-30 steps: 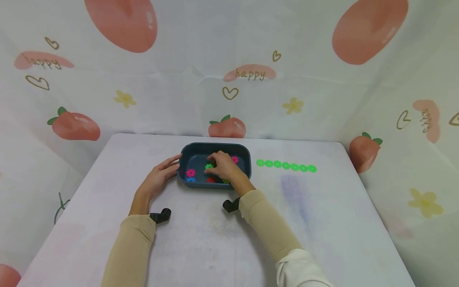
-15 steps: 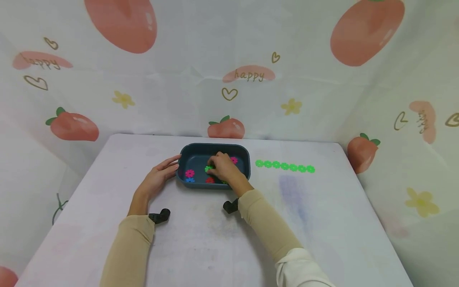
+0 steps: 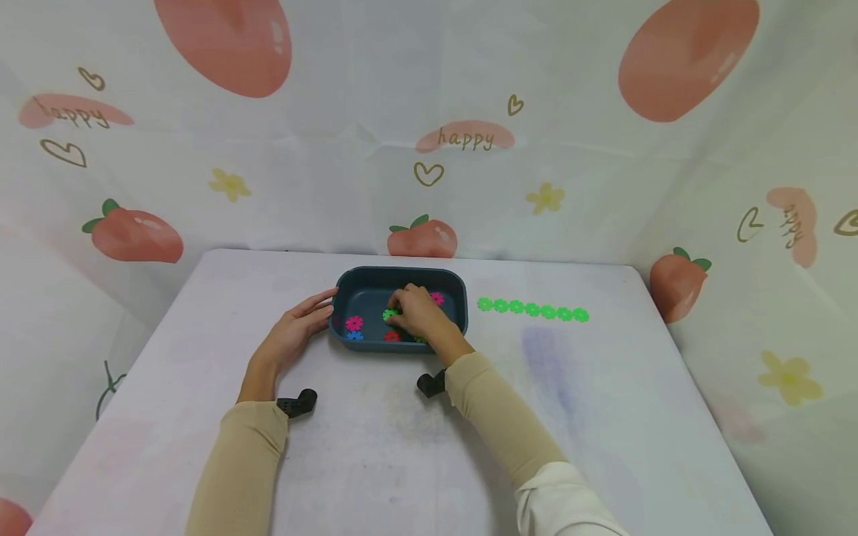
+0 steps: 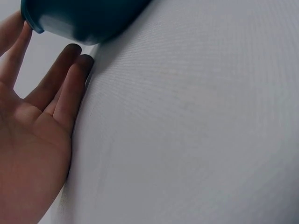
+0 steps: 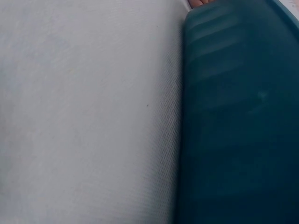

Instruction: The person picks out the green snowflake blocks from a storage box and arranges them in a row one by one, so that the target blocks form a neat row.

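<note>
Against a fruit-printed cloth (image 3: pixel 322 179), a dark blue tray (image 3: pixel 365 290) lies lengthwise left to right on a white table (image 3: pixel 375 461), touched at its left end by the left hand (image 3: pixel 292 335), fingers straight, parted. Inside, the right hand (image 3: pixel 417 311) curls at a round green flower piece (image 3: pixel 388 315); whether it pinches cannot be told. A green flower row (image 3: pixel 532 309) runs rightward.

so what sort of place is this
Probably a small indoor recording setup, though the wider room is out of view: a fruit-printed backdrop surrounds the far part of a white table, and black devices sit at both wrists.
</note>
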Action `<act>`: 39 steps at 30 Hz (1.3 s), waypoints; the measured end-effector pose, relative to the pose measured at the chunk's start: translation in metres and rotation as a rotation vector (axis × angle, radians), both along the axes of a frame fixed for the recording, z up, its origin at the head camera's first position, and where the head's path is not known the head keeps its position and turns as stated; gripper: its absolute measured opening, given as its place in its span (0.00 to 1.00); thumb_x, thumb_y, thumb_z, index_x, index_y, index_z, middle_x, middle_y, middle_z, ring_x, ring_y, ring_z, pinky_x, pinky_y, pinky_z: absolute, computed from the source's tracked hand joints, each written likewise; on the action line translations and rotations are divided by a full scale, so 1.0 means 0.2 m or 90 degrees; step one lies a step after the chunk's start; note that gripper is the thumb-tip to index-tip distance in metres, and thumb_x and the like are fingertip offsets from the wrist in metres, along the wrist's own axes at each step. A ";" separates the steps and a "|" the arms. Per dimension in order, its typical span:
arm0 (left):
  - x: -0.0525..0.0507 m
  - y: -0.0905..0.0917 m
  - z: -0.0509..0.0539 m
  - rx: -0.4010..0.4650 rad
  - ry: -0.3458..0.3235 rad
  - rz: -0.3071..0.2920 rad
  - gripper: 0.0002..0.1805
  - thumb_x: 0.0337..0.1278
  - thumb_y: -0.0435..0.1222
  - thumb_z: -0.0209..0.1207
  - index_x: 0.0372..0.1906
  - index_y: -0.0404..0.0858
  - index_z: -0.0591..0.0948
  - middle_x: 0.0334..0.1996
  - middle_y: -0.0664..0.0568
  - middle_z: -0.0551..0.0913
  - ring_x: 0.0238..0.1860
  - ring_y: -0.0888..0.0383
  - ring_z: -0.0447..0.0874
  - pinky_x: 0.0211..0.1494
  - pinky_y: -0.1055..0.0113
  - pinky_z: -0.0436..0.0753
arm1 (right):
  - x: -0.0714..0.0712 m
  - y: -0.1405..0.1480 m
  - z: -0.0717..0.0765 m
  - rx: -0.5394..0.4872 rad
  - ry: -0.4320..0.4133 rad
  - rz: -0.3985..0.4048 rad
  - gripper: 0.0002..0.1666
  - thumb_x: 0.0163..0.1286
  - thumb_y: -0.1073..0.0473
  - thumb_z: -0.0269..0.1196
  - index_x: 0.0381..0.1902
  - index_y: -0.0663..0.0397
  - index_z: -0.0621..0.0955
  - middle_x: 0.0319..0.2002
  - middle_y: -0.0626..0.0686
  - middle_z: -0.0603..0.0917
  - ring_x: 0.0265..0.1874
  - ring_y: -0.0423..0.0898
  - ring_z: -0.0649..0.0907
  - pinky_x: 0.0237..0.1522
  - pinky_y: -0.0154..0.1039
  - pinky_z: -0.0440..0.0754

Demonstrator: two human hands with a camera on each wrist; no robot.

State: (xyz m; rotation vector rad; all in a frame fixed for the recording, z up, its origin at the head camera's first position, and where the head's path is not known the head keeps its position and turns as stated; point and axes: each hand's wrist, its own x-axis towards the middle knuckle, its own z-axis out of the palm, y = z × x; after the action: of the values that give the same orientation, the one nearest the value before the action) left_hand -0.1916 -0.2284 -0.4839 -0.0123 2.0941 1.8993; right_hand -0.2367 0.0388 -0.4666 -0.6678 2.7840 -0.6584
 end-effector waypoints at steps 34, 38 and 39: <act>0.01 0.00 -0.01 0.031 0.007 0.005 0.33 0.74 0.49 0.58 0.78 0.49 0.66 0.76 0.43 0.67 0.60 0.70 0.80 0.63 0.79 0.76 | 0.04 0.12 0.14 -0.331 -0.002 -0.056 0.11 0.71 0.58 0.67 0.49 0.50 0.81 0.43 0.51 0.86 0.42 0.45 0.84 0.47 0.39 0.84; 0.00 0.00 -0.01 0.032 0.012 0.005 0.32 0.74 0.48 0.57 0.78 0.47 0.66 0.75 0.43 0.67 0.59 0.71 0.80 0.63 0.79 0.76 | 0.06 0.14 0.17 -0.364 0.013 -0.076 0.11 0.71 0.58 0.67 0.50 0.49 0.82 0.43 0.52 0.85 0.41 0.45 0.84 0.45 0.37 0.84; 0.00 0.00 -0.01 0.033 0.012 0.005 0.32 0.74 0.47 0.57 0.78 0.47 0.66 0.75 0.42 0.67 0.59 0.71 0.80 0.63 0.79 0.76 | 0.06 0.15 0.17 -0.375 0.013 -0.082 0.11 0.71 0.58 0.67 0.50 0.50 0.82 0.43 0.52 0.85 0.41 0.45 0.84 0.44 0.36 0.84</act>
State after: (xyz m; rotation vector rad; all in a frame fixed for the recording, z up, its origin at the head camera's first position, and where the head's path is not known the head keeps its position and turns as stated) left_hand -0.1911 -0.2285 -0.4862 0.0085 2.0588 1.9647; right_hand -0.2238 0.0686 -0.4327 -0.5875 2.6593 -1.5340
